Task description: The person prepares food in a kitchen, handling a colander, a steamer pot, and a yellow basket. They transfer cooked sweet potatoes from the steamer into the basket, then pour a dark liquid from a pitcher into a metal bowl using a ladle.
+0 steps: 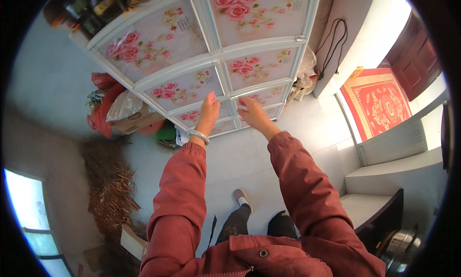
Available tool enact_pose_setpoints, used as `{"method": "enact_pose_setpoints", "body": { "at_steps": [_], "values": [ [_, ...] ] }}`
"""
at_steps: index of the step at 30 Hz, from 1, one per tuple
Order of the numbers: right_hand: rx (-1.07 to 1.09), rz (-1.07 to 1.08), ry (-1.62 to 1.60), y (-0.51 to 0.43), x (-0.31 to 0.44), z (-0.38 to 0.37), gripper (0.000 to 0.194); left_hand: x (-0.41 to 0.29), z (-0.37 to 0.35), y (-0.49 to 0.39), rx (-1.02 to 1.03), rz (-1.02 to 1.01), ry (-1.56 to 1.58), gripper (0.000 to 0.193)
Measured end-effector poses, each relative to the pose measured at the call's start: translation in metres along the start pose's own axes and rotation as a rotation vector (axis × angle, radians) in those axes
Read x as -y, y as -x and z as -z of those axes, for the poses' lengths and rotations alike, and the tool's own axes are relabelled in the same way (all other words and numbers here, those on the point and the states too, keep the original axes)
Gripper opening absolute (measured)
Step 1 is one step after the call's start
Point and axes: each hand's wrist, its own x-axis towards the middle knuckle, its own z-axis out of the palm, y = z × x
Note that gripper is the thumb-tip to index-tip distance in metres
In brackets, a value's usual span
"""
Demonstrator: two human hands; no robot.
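Observation:
Both hands reach out in front of a white-framed cabinet (220, 53) whose panels carry pink rose prints. My left hand (210, 109), with a pale bangle (198, 136) at the wrist, is raised before the lower left doors. Its thumb and fingers are slightly apart, and nothing shows in it. Opposite it, my right hand (253, 113) has loosely bent, spread fingers beside the central frame of the lower doors. Nothing shows in that hand either. Whether the fingertips touch the cabinet cannot be told.
Bottles (104, 5) stand on the cabinet top. At its left are a cardboard box (138, 118) and red mesh bag (99, 120); dry kindling (110, 187) lies nearer. Plastic bags (305, 73) sit at its right. A black cable (340, 43) hangs near a doorway with a red patterned mat (381, 100).

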Motion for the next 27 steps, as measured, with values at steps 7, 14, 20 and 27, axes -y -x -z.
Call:
{"method": "enact_pose_setpoints", "body": {
  "at_steps": [7,14,20,27],
  "values": [
    [-0.216,0.035,-0.130,-0.125,-0.026,-0.040,0.047,0.030,-0.019,-0.082,-0.011,-0.022,0.011,0.047],
    [-0.309,0.107,-0.148,-0.128,-0.035,-0.053,0.042,0.019,-0.025,-0.076,-0.030,0.072,0.044,0.038],
    [-0.288,0.128,-0.208,-0.036,-0.028,-0.015,0.043,-0.002,-0.017,-0.002,-0.094,-0.086,-0.156,0.033],
    [-0.382,-0.081,-0.054,0.076,-0.054,0.048,0.041,-0.024,-0.057,0.048,0.391,0.395,-0.215,0.033]
  ]
}}
